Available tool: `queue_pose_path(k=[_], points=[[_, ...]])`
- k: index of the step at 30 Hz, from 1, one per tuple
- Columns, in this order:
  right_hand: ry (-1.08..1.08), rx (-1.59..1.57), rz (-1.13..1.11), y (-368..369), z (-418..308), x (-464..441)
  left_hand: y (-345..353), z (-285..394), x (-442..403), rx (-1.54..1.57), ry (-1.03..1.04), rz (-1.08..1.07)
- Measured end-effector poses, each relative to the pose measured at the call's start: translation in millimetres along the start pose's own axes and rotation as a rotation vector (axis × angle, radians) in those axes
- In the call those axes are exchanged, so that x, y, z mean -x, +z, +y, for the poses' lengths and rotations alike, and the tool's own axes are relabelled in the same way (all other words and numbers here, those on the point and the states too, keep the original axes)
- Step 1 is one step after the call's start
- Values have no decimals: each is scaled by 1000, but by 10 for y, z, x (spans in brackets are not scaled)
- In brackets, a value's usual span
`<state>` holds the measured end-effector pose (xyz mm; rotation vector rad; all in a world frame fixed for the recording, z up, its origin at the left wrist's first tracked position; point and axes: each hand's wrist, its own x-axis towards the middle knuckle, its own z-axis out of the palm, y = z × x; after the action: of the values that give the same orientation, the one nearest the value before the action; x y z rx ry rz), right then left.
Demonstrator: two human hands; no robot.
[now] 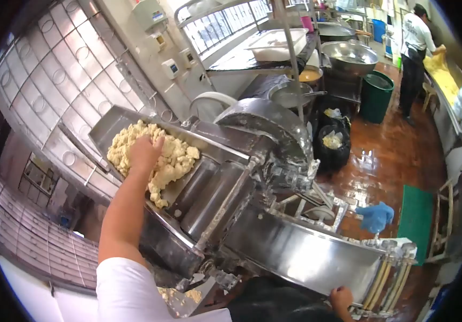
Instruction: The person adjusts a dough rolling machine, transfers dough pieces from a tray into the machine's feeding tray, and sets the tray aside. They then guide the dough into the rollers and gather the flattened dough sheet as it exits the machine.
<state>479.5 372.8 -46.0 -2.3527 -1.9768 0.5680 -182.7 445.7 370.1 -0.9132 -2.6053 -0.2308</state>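
The left hand (pixel 144 153) touches crumbly dough (pixel 177 162) — the right hand (pixel 341 297) is by a steel chute (pixel 306 249).

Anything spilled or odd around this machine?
Pale scraps lie in a low metal tray by the machine, apart from the dough heap under the left hand. They look spilled, though the tray may be there to catch them.

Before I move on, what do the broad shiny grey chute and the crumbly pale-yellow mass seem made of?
Chute: probably polished stainless steel, given its bright, smeared reflections. Mass: matte, possibly flour dough, judging by its irregular clumps.
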Motion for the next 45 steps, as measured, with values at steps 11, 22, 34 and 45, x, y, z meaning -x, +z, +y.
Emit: queue_pose_path(k=[11,22,34,45], points=[[-47,70,-75,3,5,-44,524,-171,-383,71,-25,-225],[9,58,-91,74,66,-69,503,-7,2,-101,116,-85],[23,12,-40,16,-1,-45,7,432,610,-170,368,-293],[-27,53,-70,43,18,-61,253,592,461,190,431,-434]])
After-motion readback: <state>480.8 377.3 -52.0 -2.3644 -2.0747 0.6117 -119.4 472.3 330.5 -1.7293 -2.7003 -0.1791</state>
